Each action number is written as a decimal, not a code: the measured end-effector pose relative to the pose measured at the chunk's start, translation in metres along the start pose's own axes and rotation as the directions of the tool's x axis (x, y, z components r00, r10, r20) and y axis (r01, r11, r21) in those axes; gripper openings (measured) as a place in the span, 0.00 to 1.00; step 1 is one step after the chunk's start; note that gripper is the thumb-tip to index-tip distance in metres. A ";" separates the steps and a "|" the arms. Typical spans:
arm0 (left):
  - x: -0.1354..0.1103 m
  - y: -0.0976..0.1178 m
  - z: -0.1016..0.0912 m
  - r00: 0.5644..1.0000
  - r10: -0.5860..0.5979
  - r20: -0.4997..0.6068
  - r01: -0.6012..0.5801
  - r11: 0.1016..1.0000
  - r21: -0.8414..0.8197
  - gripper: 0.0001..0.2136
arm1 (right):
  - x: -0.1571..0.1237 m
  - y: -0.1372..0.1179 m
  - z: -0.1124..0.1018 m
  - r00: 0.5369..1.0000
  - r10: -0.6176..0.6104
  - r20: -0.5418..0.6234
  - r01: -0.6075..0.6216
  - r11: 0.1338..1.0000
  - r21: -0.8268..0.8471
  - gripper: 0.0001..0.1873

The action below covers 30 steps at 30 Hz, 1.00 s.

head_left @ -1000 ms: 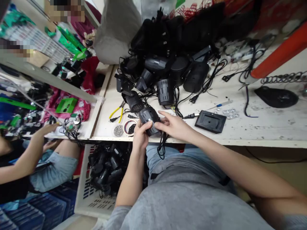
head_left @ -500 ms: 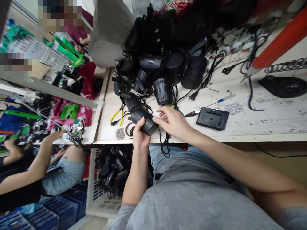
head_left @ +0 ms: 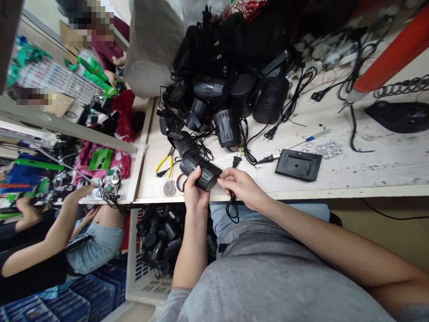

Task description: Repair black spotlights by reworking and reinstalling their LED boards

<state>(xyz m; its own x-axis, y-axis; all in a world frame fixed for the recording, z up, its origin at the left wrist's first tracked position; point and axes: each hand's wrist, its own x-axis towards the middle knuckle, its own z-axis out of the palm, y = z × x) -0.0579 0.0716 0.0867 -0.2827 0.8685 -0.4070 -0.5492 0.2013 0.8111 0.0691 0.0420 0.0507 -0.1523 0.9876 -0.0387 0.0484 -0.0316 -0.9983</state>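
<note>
My left hand [head_left: 197,192] is wrapped round a black cylindrical spotlight [head_left: 203,172] with slotted vents, its thumb on top. The spotlight is tilted over the front edge of the bench. At its right end, my right hand [head_left: 243,185] pinches the black power cord [head_left: 232,212], which loops down below the fingers. A two-pin plug [head_left: 237,160] lies just beyond this hand. Yellow-handled pliers [head_left: 165,162], a tub of small screws [head_left: 168,188] and a roll of tape [head_left: 181,182] are left of the spotlight.
More black spotlights [head_left: 227,127] are heaped at the back. Right of my hands lie a black rectangular tray [head_left: 298,165], a blue-handled screwdriver [head_left: 310,139] and an orange-handled tool [head_left: 392,53]. Below the bench, a white basket [head_left: 144,286] holds black parts. A co-worker's arm [head_left: 50,241] is at left.
My right hand has drawn its fingers together and moved slightly down and right, from loosely spread to pinching the cord. The left hand keeps its hold on the spotlight.
</note>
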 end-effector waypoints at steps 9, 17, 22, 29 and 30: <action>-0.007 -0.001 0.009 0.995 0.089 -0.035 -0.089 0.996 -0.009 0.10 | -0.004 -0.010 -0.010 0.896 -0.442 -0.034 0.352 0.757 -0.551 0.13; -0.011 -0.001 0.009 0.994 0.112 0.014 -0.112 0.994 0.013 0.12 | 0.006 -0.003 -0.013 0.701 -0.708 -0.086 0.468 0.548 -0.694 0.08; -0.010 0.000 0.007 0.995 0.088 0.048 -0.087 0.996 -0.021 0.12 | 0.001 -0.004 -0.007 0.690 -0.714 -0.117 0.497 0.585 -0.640 0.07; -0.010 -0.005 0.000 0.993 0.057 0.103 -0.057 0.998 -0.006 0.14 | -0.006 -0.004 -0.011 0.869 -0.458 -0.187 0.409 0.878 -0.250 0.05; -0.012 -0.006 0.000 0.990 0.073 0.120 -0.074 0.997 0.007 0.17 | -0.006 -0.005 -0.014 0.918 -0.356 -0.176 0.333 0.932 -0.146 0.05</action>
<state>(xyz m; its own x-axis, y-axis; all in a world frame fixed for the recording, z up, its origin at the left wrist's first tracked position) -0.0514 0.0600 0.0861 -0.2258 0.9288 -0.2939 -0.5213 0.1397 0.8419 0.0833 0.0380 0.0569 0.0166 0.9448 0.3271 0.1387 0.3218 -0.9366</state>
